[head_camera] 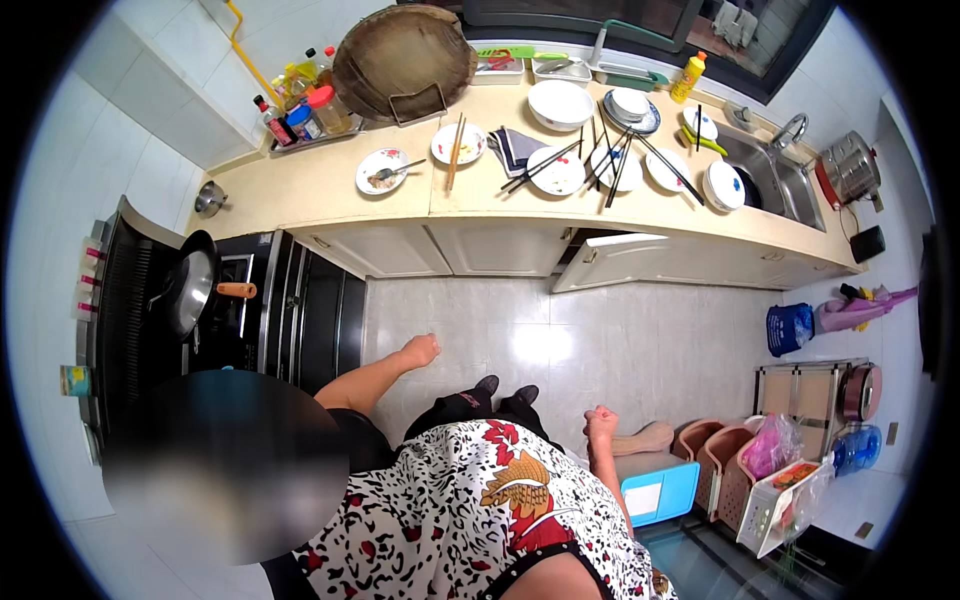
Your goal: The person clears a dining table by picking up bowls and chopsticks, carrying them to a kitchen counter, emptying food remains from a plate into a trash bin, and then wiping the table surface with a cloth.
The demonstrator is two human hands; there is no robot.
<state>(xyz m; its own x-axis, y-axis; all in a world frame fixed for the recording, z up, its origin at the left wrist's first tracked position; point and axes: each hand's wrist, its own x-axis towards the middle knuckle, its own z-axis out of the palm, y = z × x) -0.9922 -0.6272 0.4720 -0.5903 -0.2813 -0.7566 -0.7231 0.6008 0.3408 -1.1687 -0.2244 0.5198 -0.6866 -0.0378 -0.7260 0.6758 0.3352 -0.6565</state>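
A bare forearm reaches in from the left, out of a dark sleeve, and I take the curled fist at its end as my left hand (421,349). It hangs over the floor near the black hob unit, with nothing seen in it. My right hand (601,423) is curled beside my patterned top (457,495), also with no object visible. Another bare limb (643,439) shows behind it; whose it is I cannot tell. Before me the counter (322,191) bears a white bowl (561,105), a plate with food and a spoon (382,171), and several bowls with chopsticks (556,170).
A wok (196,289) rests on the hob at left. One cabinet door (611,261) stands ajar. A metal sink (799,187) lies at the counter's right. Pink baskets (731,465) and a blue-fronted box (660,491) are at lower right. A blurred patch covers the lower left.
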